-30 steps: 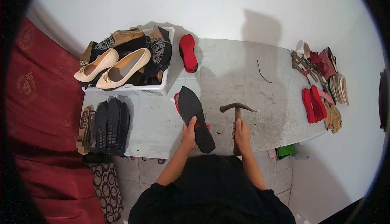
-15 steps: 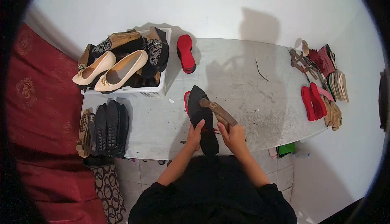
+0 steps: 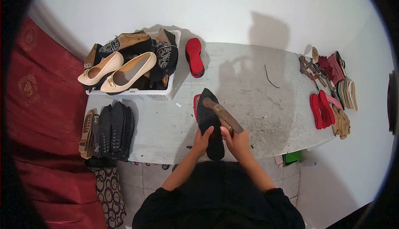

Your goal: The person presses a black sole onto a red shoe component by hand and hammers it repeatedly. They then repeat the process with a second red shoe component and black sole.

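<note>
A black shoe sole [image 3: 207, 119] stands out over the front edge of the table [image 3: 160, 141], toe end pointing away from the person, treaded face up. A red piece [image 3: 195, 104] shows along its left side near the toe. The left hand [image 3: 201, 144] grips the sole from the left, thumb pressed on top and the other fingers hidden beneath. The right hand [image 3: 237, 144] has its fingers closed around the handle of a hammer [image 3: 225, 116]; one end of the hammer's head lies over the toe part, though whether it touches cannot be told. Any marking on the sole is covered or too dim to read.

Just left of the sole lies a small white slip [image 3: 178, 104], too small for any lettering to be made out. Farther back, a red-topped sole [image 3: 194, 56] sits beside a white basket [image 3: 161, 97] piled with shoes, a cream pair [image 3: 132, 72] with gold-coloured ornaments on top. Black soles [image 3: 118, 129] stand packed together in front of the basket, next to a beige sole [image 3: 86, 134].

At the table's right end are red insoles [image 3: 321, 109], layered insoles [image 3: 346, 92] and tan pieces [image 3: 341, 124]. Gold motifs, not legible as writing, decorate the red curtain [image 3: 43, 129].
</note>
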Motion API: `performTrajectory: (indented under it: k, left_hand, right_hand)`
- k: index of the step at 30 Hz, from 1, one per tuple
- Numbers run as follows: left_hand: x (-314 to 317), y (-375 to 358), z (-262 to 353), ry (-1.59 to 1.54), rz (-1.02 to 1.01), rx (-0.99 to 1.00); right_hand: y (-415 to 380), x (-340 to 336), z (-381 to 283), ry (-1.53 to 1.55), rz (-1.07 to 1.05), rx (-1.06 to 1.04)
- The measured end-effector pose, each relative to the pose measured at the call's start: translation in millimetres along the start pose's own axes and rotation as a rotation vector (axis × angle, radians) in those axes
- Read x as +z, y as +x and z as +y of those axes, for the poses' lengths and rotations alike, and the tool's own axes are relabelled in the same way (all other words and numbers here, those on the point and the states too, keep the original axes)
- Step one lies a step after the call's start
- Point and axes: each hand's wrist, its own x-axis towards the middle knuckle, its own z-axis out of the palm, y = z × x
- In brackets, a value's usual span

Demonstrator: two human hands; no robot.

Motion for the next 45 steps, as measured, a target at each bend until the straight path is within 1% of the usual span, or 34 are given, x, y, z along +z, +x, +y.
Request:
performTrajectory:
  k: [1,2,3,4,5,8,10,11,13,14,16,20,22,23,25,26,28,29,31,32,34,35,37,38,39,41,43,45]
  left_hand:
    - [0,-1,-1,0.006,0.034,-0.018]
    - [1,1,-1,0.013,0.063,-0.032]
    - [1,2,3,0.014,0.053,-0.022]
    - [0,1,6,0.032,0.026,-0.067]
    - [0,-1,9,0.048,0.001,-0.115]
    - [3,-5,21,0.050,-0.012,-0.152]
    - [5,-5,16,0.030,-0.006,-0.121]
    - [5,-4,15,0.007,0.003,-0.090]
    - [6,-5,18,0.028,-0.002,-0.054]
    - [6,-7,18,0.049,-0.002,-0.023]
    - [1,-4,11,0.051,0.024,-0.023]
    - [1,-3,9,0.091,0.046,-0.011]
    - [-2,0,9,0.073,0.033,-0.010]
    - [-5,0,8,0.056,0.016,-0.013]
    - [-7,0,4,0.031,0.021,-0.036]
    - [-7,1,4,0.005,0.022,-0.053]
    - [-8,2,5,0.068,0.019,-0.025]
    - [-9,1,4,0.128,0.024,-0.001]
    - [-14,1,0,0.137,0.014,-0.012]
    - [-16,1,-1,0.149,-0.007,-0.015]
    - [-8,-1,4,0.120,0.007,-0.029]
    - [-5,-2,5,0.088,0.026,-0.045]
    - [-11,3,3,0.135,0.001,-0.007]
    - [-14,3,1,0.182,-0.019,0.029]
    - [-11,1,2,0.181,-0.016,0.024]
    - [-6,-1,7,0.062,0.024,-0.021]
    - [-10,1,3,0.057,0.007,-0.028]
    - [-12,2,1,0.050,-0.005,-0.032]
  right_hand:
    - [3,-2,-4,-0.030,-0.046,0.053]
    - [4,-1,-3,-0.029,-0.036,0.043]
    - [2,1,-1,0.022,0.025,-0.031]
    - [1,1,0,0.071,0.081,-0.101]
    - [2,0,-1,0.069,0.082,-0.106]
    - [0,-2,-4,0.071,0.114,-0.100]
    - [4,-3,-2,-0.088,0.010,-0.021]
    - [2,-1,1,-0.087,0.017,-0.024]
    - [-6,6,6,0.075,0.114,-0.061]
    - [-8,6,6,0.075,0.109,-0.060]
    - [-9,4,1,0.034,0.045,-0.054]
    - [-10,8,7,-0.006,0.031,-0.048]
    - [-18,14,11,0.127,0.115,-0.129]
    - [-19,13,11,0.128,0.111,-0.122]
    - [-16,8,0,-0.051,0.027,-0.060]
    - [-17,8,0,-0.050,0.031,-0.059]
    - [-18,9,3,0.024,0.082,-0.199]
    - [-19,9,1,0.024,0.078,-0.197]
    - [-23,9,-6,0.123,0.050,-0.083]
    - [-23,10,-5,0.124,0.052,-0.081]
    - [-18,12,-1,-0.085,0.059,-0.153]
    - [-19,13,0,-0.086,0.065,-0.154]
    - [-25,15,4,0.089,0.099,-0.115]
    - [-25,15,4,0.088,0.096,-0.109]
    - [-22,15,4,0.063,0.100,-0.088]
    - [-22,16,7,0.035,0.106,-0.067]
    - [-23,17,12,0.030,0.152,-0.143]
    - [-26,15,10,0.068,0.134,-0.117]
